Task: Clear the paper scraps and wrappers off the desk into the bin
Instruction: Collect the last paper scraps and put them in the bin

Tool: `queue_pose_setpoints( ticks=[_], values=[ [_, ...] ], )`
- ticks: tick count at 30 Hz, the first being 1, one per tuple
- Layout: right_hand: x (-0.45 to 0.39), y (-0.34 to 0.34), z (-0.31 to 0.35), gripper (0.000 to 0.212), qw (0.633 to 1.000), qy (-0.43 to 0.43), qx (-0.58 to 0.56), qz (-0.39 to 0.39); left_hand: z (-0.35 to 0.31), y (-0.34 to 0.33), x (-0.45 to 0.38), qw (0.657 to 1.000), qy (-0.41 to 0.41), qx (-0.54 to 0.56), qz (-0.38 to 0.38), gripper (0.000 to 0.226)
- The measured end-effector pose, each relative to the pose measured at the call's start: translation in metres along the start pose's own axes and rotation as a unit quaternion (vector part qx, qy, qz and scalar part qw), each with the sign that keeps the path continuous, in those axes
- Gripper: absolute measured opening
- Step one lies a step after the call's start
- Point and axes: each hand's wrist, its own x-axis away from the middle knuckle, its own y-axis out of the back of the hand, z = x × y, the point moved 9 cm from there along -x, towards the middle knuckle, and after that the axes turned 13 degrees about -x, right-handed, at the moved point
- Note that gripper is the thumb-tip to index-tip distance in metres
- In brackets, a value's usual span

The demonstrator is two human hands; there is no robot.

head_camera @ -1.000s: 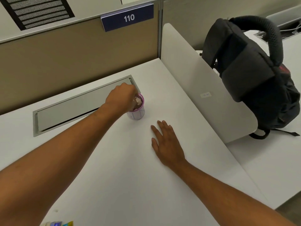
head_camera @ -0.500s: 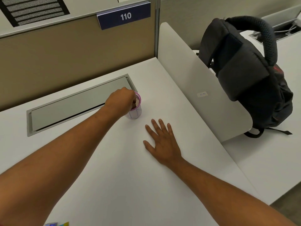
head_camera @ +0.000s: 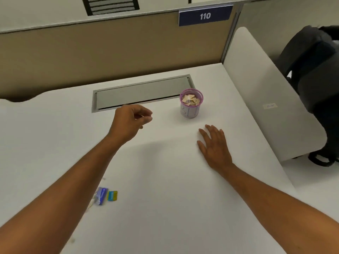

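Note:
A small pink-rimmed mesh bin [head_camera: 191,111] stands on the white desk [head_camera: 165,198], filled with tan paper scraps [head_camera: 190,101]. My left hand [head_camera: 130,121] hovers to the left of the bin, fingers loosely curled and apart, nothing in it. My right hand [head_camera: 214,146] lies flat on the desk, fingers spread, in front of the bin. Near my left forearm lie a blue wrapper [head_camera: 101,195], a teal-and-yellow wrapper [head_camera: 112,195] and a small white scrap [head_camera: 91,203].
A grey cable-tray lid [head_camera: 139,93] is set into the desk behind the bin. A tan partition with a "110" sign [head_camera: 205,16] rises at the back. A white divider [head_camera: 266,99] bounds the right side, with a black backpack [head_camera: 317,74] beyond it.
My left hand has pulled back from the bin's mouth toward the left, empty. The view swung left, bringing the wrappers near my forearm into sight. My right hand stayed flat.

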Motion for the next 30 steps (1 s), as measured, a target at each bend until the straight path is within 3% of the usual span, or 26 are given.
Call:
queue_pose_setpoints(
  ticks=[4, 10, 13, 16, 19, 22, 24, 30],
  values=[
    [0.012, -0.002, 0.041, 0.035, 0.999, 0.030, -0.023, -0.004, 0.097, 0.031, 0.075, 0.996, 0.091, 0.003, 0.009, 0.011],
    [0.057, -0.059, 0.158, 0.024, 0.969, 0.042, -0.212, 0.118, 0.208, 0.062, 0.171, 0.979, 0.205, -0.001, -0.005, 0.008],
    [0.085, -0.088, 0.224, 0.028, 0.953, 0.070, -0.240, 0.170, 0.241, 0.059, 0.207, 0.976, 0.215, -0.038, 0.004, 0.011],
    [0.108, -0.110, 0.291, 0.035, 0.948, 0.146, -0.198, 0.204, 0.269, 0.051, 0.237, 0.976, 0.212, -0.057, 0.003, 0.020],
    [0.118, -0.127, 0.338, 0.038, 0.945, 0.213, -0.154, 0.196, 0.287, 0.043, 0.258, 0.973, 0.193, -0.122, 0.023, 0.046],
    [0.119, -0.140, 0.356, 0.030, 0.945, 0.245, -0.108, 0.187, 0.302, 0.032, 0.275, 0.964, 0.204, -0.159, 0.067, 0.078],
    [0.119, -0.141, 0.356, 0.023, 0.947, 0.253, -0.084, 0.178, 0.307, 0.027, 0.277, 0.968, 0.193, -0.145, 0.071, 0.085],
    [0.124, -0.124, 0.321, 0.024, 0.969, 0.190, -0.067, 0.145, 0.302, 0.025, 0.251, 0.990, 0.132, -0.044, 0.037, 0.062]
  ],
)
